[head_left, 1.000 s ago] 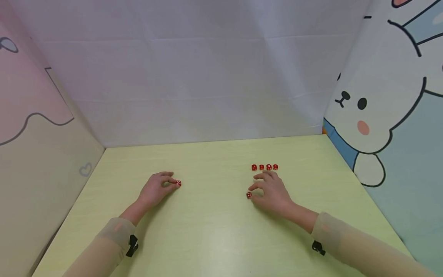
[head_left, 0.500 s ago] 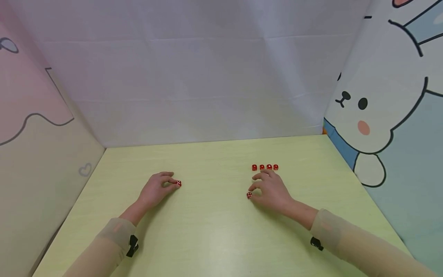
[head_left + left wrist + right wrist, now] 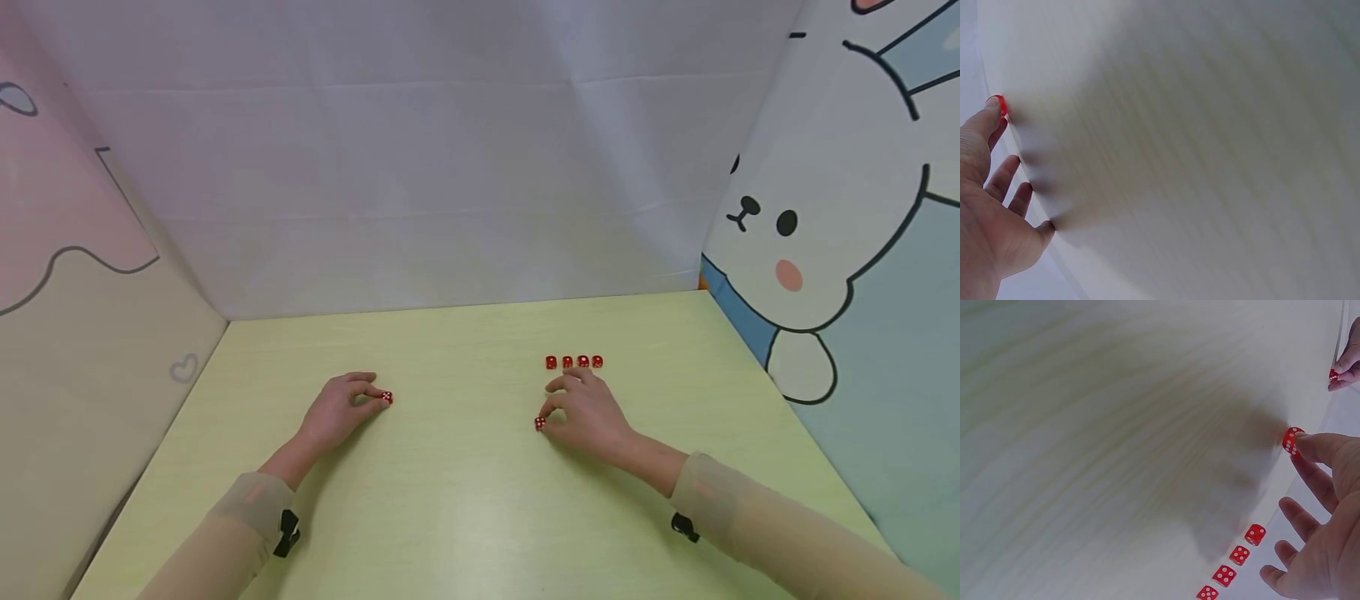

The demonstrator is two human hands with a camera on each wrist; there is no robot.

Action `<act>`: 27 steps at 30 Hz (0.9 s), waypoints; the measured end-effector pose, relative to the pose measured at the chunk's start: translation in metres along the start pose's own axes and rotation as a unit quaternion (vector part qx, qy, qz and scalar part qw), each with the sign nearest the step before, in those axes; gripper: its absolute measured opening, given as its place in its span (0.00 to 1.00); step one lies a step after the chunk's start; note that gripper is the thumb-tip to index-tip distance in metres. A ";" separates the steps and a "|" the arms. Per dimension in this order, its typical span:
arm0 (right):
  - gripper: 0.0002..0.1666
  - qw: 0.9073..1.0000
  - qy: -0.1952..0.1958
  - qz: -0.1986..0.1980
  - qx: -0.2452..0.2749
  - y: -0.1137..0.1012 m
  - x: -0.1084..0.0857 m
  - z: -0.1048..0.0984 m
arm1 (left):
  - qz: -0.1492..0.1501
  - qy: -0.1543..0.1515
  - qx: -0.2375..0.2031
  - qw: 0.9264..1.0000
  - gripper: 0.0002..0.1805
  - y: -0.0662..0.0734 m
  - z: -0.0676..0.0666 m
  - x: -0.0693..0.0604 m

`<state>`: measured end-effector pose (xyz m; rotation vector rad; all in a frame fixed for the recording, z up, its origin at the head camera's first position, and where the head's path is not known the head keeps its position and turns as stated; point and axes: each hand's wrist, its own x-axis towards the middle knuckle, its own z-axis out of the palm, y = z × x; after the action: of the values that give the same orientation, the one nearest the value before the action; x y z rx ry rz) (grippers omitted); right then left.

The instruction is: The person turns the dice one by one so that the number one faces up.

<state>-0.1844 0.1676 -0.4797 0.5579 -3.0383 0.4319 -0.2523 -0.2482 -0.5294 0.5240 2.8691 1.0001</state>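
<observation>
My left hand (image 3: 339, 412) pinches a red die (image 3: 387, 397) with white pips between thumb and index finger, at the table's left middle. In the left wrist view, part of that die (image 3: 1002, 105) shows past the thumb, and the other fingertips touch the tabletop. On the right, my right hand (image 3: 588, 421) pinches a second red die (image 3: 539, 423), seen closer in the right wrist view as a die (image 3: 1291, 441) between thumb and index finger. Just beyond the right hand's fingers, several red dice (image 3: 567, 362) sit in a row with small gaps.
The pale yellow wooden table (image 3: 450, 500) fills the lower view. A white cloth wall (image 3: 450, 167) rises at its back edge. Printed panels stand at both sides, the right one with a cartoon rabbit (image 3: 810, 250).
My right wrist and forearm have shifted slightly left, and the right fingers have moved a little. Both dice stay pinched in about the same places. The left hand has not visibly moved.
</observation>
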 end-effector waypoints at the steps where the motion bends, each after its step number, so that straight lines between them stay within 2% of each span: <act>1: 0.04 1.000 0.001 -0.001 0.000 0.000 0.000 0.000 | 0.000 0.001 0.000 1.000 0.10 0.000 0.000 0.000; 7: 0.05 1.000 0.003 0.005 0.020 0.001 -0.001 -0.001 | -0.001 0.001 0.000 1.000 0.11 0.004 -0.003 0.000; 10: 0.05 0.997 0.005 0.031 0.064 0.001 -0.003 0.000 | -0.003 0.001 0.001 1.000 0.10 0.005 -0.005 -0.001; 16: 0.03 0.980 0.015 0.088 0.176 0.002 -0.005 0.006 | -0.014 -0.002 0.008 1.000 0.11 0.005 -0.006 -0.001; 23: 0.07 0.966 0.016 0.121 0.229 0.001 -0.009 0.012 | -0.023 -0.005 0.011 1.000 0.10 0.005 -0.007 -0.001; 27: 0.07 0.961 0.013 0.127 0.244 0.001 -0.012 0.014 | -0.023 -0.005 0.011 1.000 0.09 0.007 -0.008 -0.002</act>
<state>-0.1734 0.1687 -0.4944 0.1566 -2.9784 1.2043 -0.2496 -0.2489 -0.5193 0.4591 2.8737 0.9569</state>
